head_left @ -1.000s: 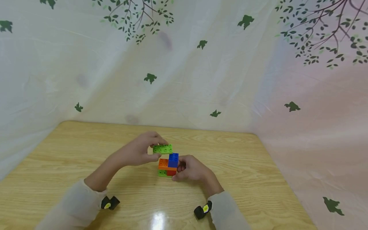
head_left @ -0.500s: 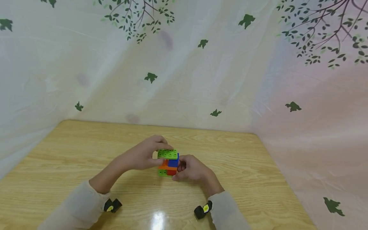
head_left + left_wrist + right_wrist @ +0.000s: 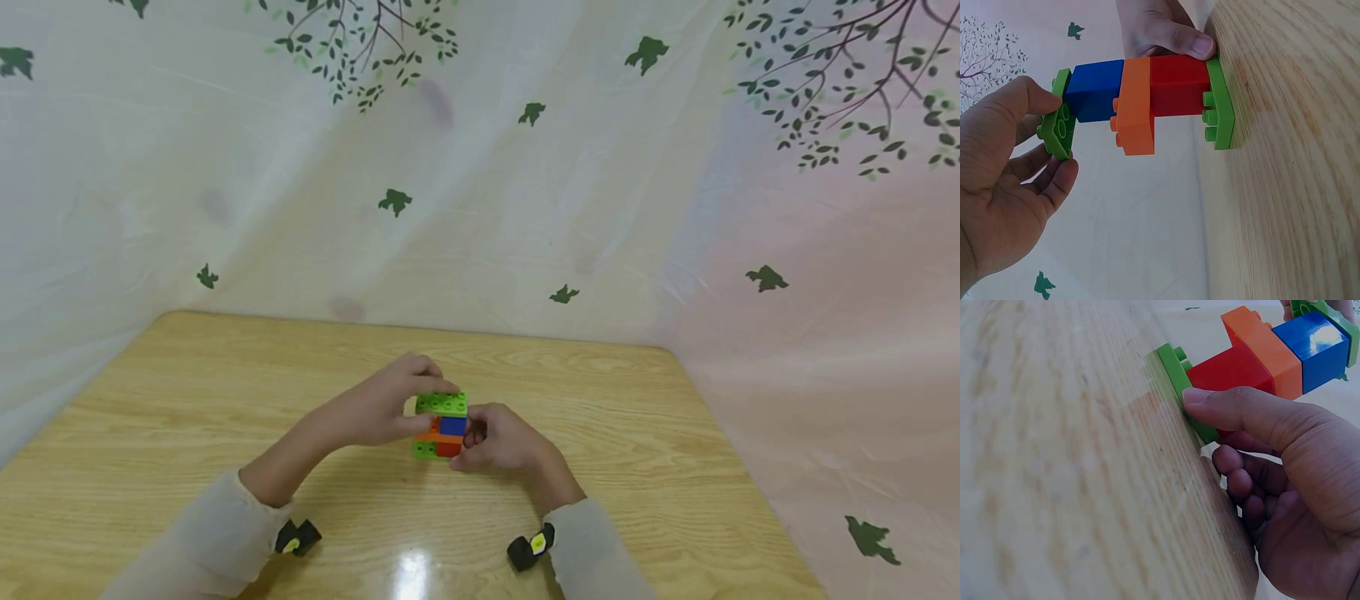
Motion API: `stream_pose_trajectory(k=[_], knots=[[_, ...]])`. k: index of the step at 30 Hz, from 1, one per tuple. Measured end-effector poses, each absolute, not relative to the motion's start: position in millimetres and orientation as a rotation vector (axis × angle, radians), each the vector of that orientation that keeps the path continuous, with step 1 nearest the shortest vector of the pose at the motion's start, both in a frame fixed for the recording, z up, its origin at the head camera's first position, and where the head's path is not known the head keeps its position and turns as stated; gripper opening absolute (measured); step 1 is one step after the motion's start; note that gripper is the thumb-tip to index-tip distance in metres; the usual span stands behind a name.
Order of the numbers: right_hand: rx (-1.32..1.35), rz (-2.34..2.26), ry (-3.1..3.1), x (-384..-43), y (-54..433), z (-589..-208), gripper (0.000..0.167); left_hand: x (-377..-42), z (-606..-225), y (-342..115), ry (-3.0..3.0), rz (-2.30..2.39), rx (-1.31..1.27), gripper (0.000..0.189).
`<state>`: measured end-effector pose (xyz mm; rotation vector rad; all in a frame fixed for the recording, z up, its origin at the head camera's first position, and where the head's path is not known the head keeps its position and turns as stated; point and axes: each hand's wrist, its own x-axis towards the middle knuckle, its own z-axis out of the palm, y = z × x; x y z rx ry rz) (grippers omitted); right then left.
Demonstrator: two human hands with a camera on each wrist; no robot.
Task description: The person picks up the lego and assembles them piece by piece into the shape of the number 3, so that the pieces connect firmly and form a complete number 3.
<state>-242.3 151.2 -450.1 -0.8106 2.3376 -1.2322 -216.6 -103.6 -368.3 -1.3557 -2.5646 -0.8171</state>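
A stack of toy building bricks stands on the table, with a thin green brick [image 3: 1224, 112] at the bottom. Above it come a red brick [image 3: 1179, 85], an orange brick [image 3: 1135, 106] and a blue brick [image 3: 1094, 90]. My left hand [image 3: 382, 404] pinches a thin green studded brick [image 3: 450, 405] between thumb and fingers, right at the blue brick's top. Its far part overhangs the orange brick. My right hand [image 3: 506, 437] grips the stack low on its right side, the thumb [image 3: 1210, 403] against the bottom green and red bricks.
The wooden table [image 3: 675, 483] runs back to a pale cloth backdrop [image 3: 480, 208] printed with leaves and branches. Black wrist straps with small cameras sit at the left cuff [image 3: 296, 537] and right cuff [image 3: 531, 547].
My left hand has brought the thin green brick right and down onto the blue brick's top, from above and left of it. My right hand has stayed in place on the stack.
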Motion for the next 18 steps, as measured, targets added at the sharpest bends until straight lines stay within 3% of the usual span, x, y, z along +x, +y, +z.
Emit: stream_pose_trajectory(k=[18], knots=[[-0.819,-1.233,2.336,-242.5,151.2,-450.3,0.033,-212.4,-365.9,-100.6,-2.547,-0.732,-1.354,0.039]])
